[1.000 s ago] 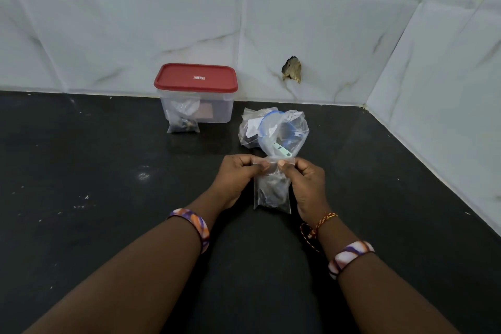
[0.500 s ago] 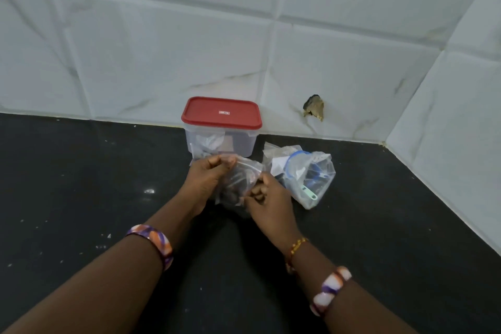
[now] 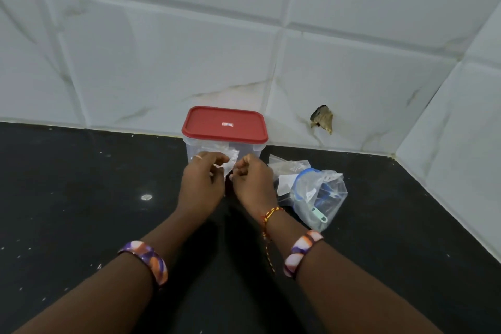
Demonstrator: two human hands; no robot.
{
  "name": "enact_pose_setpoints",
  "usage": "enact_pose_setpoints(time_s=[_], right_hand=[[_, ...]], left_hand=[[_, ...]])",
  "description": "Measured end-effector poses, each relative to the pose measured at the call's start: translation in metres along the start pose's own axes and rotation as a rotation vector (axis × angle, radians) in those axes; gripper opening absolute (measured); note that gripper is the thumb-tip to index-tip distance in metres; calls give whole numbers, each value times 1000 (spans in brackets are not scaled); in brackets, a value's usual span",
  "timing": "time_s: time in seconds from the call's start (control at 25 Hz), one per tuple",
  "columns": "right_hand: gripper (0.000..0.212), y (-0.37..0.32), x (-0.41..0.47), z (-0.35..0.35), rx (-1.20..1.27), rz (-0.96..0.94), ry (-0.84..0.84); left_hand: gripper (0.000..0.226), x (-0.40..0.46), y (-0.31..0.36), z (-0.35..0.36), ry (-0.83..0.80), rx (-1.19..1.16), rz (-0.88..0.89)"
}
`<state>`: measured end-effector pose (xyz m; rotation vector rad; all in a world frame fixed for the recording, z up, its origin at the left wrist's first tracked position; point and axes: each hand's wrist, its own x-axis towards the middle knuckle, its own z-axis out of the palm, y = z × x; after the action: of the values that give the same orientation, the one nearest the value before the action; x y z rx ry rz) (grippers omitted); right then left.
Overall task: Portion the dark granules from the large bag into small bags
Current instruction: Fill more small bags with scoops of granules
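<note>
Both hands curled, L hand [image 3: 202, 184] & R hand [image 3: 252, 179], pinching a small clear bag [image 3: 226, 164] between them. Bag sits just in front of red-lidded container [image 3: 224, 127]; contents hidden.

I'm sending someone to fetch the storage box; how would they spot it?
Follow the black countertop back to the white tiled wall. The clear plastic box with the red lid stands against it, behind both hands. Its neighbours are soft clear bags; it alone is rigid.

You are working in a home kitchen corner.
Your black speckled stone table [image 3: 67, 211] runs into a corner of white marble-look wall tiles [image 3: 162, 62], and a clear plastic food container with a red lid [image 3: 224, 127] stands against them.
</note>
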<state>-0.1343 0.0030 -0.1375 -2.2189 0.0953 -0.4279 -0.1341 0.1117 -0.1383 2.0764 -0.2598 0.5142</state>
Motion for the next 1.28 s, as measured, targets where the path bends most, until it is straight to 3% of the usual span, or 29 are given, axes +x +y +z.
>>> enact_pose_setpoints(time_s=[0.12, 0.28, 0.36, 0.52, 0.68, 0.8, 0.88, 1.0, 1.08, 1.16, 1.28], right_hand=[[9, -6, 21, -48, -81, -98, 66], [19, 18, 72, -111, -230, -43, 131], [24, 44, 95, -128, -265, 132, 11], [34, 93, 118, -131, -223, 359, -388], [26, 117, 132, -108, -118, 374, -434], [18, 124, 136, -95, -160, 314, -430], [11, 126, 134, -93, -86, 268, -277], [27, 120, 130, -110, 147, 213, -5], [27, 106, 127, -131, 264, 168, 33], [21, 89, 124, -150, 329, 99, 2], [18, 62, 111, -172, 337, -7, -47]], left_hand=[[28, 24, 32, 22, -158, -29, 51], [31, 56, 65, 66, -465, -4, -105], [31, 66, 69, 87, -548, 61, -193], [31, 72, 61, 120, -661, 148, -307], [36, 70, 54, 130, -752, 85, -386], [38, 67, 50, 131, -750, 119, -386], [38, 65, 45, 130, -716, 142, -348], [41, 61, 44, 127, -689, 148, -325], [38, 58, 53, 121, -682, 155, -316], [36, 57, 68, 112, -578, 120, -320], [37, 65, 100, 91, -306, -141, -332]])
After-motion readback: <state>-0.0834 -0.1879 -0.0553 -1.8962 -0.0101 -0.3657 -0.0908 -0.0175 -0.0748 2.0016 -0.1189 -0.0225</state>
